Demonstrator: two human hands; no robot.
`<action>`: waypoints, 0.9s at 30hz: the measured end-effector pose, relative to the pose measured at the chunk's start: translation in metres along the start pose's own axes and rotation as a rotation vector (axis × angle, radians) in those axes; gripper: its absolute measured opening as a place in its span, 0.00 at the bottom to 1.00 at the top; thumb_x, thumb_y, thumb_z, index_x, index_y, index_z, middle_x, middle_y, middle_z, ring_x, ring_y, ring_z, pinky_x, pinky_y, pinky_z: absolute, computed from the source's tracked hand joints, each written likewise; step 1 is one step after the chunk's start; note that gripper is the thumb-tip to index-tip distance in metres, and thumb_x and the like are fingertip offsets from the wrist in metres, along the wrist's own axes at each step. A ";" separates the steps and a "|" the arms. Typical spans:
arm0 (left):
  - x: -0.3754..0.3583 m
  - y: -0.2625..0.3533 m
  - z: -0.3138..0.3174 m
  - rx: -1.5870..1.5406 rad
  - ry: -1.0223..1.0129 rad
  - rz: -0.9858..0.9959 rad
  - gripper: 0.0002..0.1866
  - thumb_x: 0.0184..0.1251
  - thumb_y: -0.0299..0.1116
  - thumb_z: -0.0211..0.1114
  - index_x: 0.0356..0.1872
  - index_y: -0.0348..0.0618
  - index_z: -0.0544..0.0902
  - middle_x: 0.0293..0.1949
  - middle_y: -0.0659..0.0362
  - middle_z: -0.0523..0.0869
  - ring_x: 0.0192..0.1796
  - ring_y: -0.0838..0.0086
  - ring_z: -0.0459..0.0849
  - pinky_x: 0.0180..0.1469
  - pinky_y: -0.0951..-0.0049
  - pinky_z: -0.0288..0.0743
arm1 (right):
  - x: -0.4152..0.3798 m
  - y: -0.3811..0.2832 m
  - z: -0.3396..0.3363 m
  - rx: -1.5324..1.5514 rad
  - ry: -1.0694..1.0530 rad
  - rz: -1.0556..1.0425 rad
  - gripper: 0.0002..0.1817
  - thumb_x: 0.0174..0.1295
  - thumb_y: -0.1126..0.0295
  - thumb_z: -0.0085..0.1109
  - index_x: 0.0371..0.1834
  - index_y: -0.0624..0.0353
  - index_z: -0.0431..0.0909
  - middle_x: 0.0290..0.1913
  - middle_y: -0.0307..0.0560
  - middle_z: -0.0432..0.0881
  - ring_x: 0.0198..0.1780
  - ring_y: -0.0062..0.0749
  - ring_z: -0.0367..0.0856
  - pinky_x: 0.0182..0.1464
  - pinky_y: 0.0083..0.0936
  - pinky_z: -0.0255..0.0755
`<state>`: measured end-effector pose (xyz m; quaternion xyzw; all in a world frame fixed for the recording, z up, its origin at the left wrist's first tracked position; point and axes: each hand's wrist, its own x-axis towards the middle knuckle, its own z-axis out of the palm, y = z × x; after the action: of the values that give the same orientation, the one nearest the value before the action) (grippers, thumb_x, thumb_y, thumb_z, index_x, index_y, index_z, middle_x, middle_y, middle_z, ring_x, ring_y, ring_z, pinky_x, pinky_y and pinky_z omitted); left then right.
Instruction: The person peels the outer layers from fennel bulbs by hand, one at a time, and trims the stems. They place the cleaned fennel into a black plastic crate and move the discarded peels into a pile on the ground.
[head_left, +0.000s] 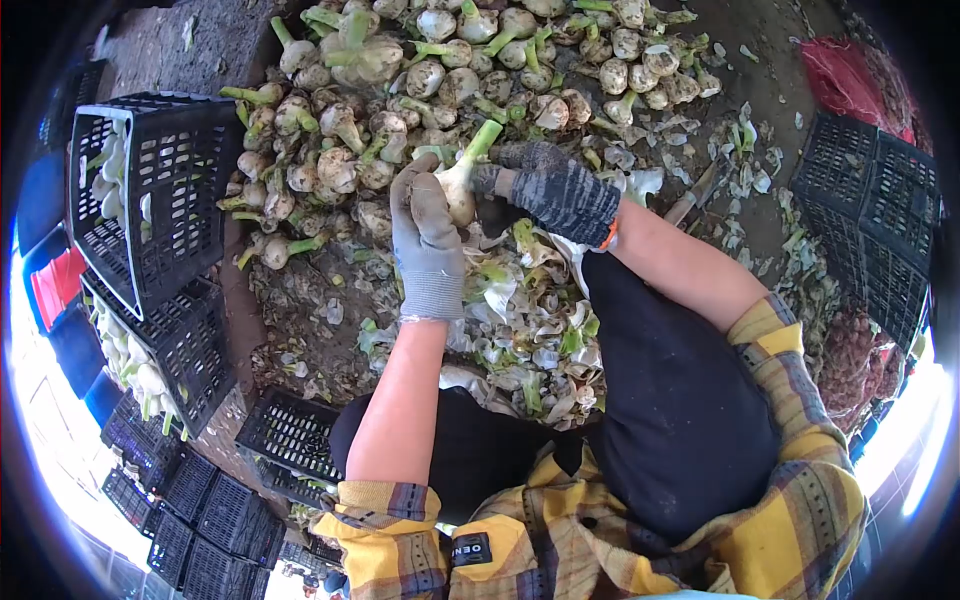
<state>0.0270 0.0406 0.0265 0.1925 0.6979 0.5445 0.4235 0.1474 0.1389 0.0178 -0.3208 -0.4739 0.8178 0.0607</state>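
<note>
My left hand (425, 225), in a grey glove, grips a white bulb with a green stalk (462, 178). The bulb looks like fennel or a big onion. My right hand (545, 185), in a dark speckled glove, closes on the same bulb from the right side. Both hands meet just above a heap of peeled skins and trimmings (520, 320) lying between my knees. A big pile of dirty, untrimmed bulbs (400, 90) spreads on the ground right behind the hands.
Black plastic crates (150, 190) at the left hold cleaned white bulbs. More crates, seemingly without contents, stack at the lower left (200, 510) and at the right (880, 220). A red mesh sack (850, 75) lies at the top right. A knife handle (695, 195) pokes out beside my right forearm.
</note>
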 end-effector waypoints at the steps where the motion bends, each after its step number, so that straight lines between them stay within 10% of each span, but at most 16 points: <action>1: 0.000 0.002 0.000 0.020 0.005 -0.019 0.24 0.69 0.49 0.49 0.52 0.38 0.72 0.50 0.56 0.75 0.51 0.74 0.73 0.55 0.77 0.65 | 0.000 0.000 0.001 -0.032 0.019 0.007 0.17 0.63 0.62 0.51 0.46 0.63 0.76 0.29 0.47 0.82 0.32 0.26 0.81 0.37 0.23 0.74; 9: 0.007 0.007 -0.010 -0.315 -0.093 -0.536 0.24 0.65 0.48 0.55 0.52 0.38 0.71 0.43 0.55 0.77 0.41 0.77 0.77 0.40 0.79 0.73 | 0.008 0.017 0.006 -0.621 0.289 -0.205 0.14 0.57 0.61 0.52 0.39 0.59 0.79 0.30 0.60 0.79 0.33 0.51 0.78 0.37 0.38 0.71; 13: 0.001 -0.016 0.005 0.257 0.048 0.039 0.28 0.60 0.41 0.63 0.57 0.40 0.63 0.44 0.52 0.76 0.43 0.74 0.78 0.41 0.78 0.77 | 0.012 0.025 0.002 -0.409 0.316 -0.058 0.16 0.56 0.60 0.53 0.37 0.62 0.78 0.29 0.59 0.79 0.32 0.49 0.79 0.37 0.37 0.71; 21: 0.001 0.011 -0.003 -0.582 -0.197 -0.567 0.22 0.64 0.49 0.56 0.48 0.40 0.71 0.39 0.55 0.78 0.36 0.79 0.79 0.33 0.77 0.77 | 0.006 0.012 0.006 -0.542 0.414 -0.102 0.16 0.58 0.63 0.53 0.38 0.67 0.77 0.25 0.53 0.80 0.27 0.31 0.78 0.33 0.27 0.71; 27: -0.002 -0.004 0.012 -0.214 0.055 -0.320 0.21 0.65 0.52 0.52 0.46 0.45 0.74 0.31 0.62 0.78 0.31 0.76 0.76 0.30 0.79 0.69 | 0.006 0.010 0.006 -0.476 0.394 -0.067 0.19 0.57 0.59 0.52 0.40 0.65 0.76 0.30 0.54 0.81 0.32 0.38 0.80 0.37 0.30 0.72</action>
<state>0.0381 0.0453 0.0233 0.0180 0.6688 0.5465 0.5037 0.1409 0.1313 0.0085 -0.4627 -0.6416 0.6033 0.1013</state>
